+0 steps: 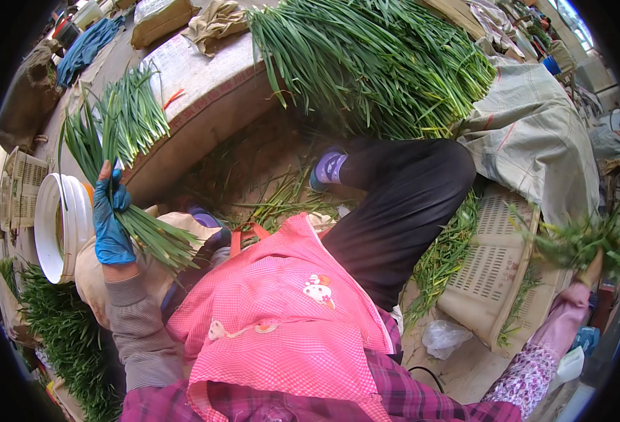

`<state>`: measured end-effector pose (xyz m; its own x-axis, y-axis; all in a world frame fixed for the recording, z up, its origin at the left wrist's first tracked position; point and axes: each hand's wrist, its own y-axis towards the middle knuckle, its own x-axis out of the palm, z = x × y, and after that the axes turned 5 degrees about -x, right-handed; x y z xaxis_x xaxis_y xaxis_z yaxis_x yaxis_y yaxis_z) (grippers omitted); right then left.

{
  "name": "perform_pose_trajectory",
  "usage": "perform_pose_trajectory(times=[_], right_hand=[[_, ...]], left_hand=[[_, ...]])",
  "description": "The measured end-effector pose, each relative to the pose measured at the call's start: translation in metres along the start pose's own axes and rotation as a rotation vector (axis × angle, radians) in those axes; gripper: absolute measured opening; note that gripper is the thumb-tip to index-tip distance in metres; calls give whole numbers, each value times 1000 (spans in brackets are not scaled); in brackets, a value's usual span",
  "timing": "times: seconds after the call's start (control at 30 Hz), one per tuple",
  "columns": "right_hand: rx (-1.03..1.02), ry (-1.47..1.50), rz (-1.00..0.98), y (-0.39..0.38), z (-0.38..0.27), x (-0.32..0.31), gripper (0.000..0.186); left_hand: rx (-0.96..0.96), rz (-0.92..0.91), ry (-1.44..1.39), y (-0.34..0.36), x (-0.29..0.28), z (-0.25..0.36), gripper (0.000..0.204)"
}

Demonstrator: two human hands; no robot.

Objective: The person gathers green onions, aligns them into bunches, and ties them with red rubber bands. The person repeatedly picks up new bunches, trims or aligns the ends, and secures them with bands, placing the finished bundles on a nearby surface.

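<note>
My left hand (113, 224), in a blue glove, is closed round a bunch of garlic chives (156, 238), whose leaves stick out above and below the fist. Just beyond it, a smaller bundle of chives (133, 118) lies on the long low bench (215, 95). Out at the far right, my right hand (590, 271) is closed on a loose tuft of green chive leaves (584, 243), blurred by motion; the leaves partly cover its fingers. Ahead, a large heap of chives (373, 63) is spread over the bench.
A white bucket (51, 228) stands beside my left hand. More greens (64, 334) lie at the lower left. On my right are a slotted plastic crate (486, 257), a woven sack (535, 126) and a clear plastic bag (445, 339). Loose leaves (282, 200) litter the floor.
</note>
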<state>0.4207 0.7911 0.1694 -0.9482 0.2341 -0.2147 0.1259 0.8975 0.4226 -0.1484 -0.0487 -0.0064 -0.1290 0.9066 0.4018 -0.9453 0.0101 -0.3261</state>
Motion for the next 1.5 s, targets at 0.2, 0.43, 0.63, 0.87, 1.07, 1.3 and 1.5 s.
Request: perform_pose_trajectory(times=[0.2,0.43,0.63,0.87,1.07,1.3,1.5], right_hand=[[-13,-1548,-207,-26,223,-107,44],[-847,-469,-758,-125,-48,167,39],[-253,163,-2014,-437,-114,390,40],[-1221,-1148,-2952,-679,102,466,39],[-1366,-1159,-2533,-740,47,529,29],[-1397,-440,-2267,-836,-77,593,39],[-1734,-508,-2201,-871,-62,548,122]], left_hand=[[96,-46,17,-18,13,18,17],[161,21,35,-30,21,54,29],[160,-34,13,-26,15,39,43],[165,-84,-177,-47,-4,42,50],[154,-144,-233,-48,-12,37,49],[119,-102,-255,-50,-20,33,49],[83,-117,-213,-47,-21,32,48]])
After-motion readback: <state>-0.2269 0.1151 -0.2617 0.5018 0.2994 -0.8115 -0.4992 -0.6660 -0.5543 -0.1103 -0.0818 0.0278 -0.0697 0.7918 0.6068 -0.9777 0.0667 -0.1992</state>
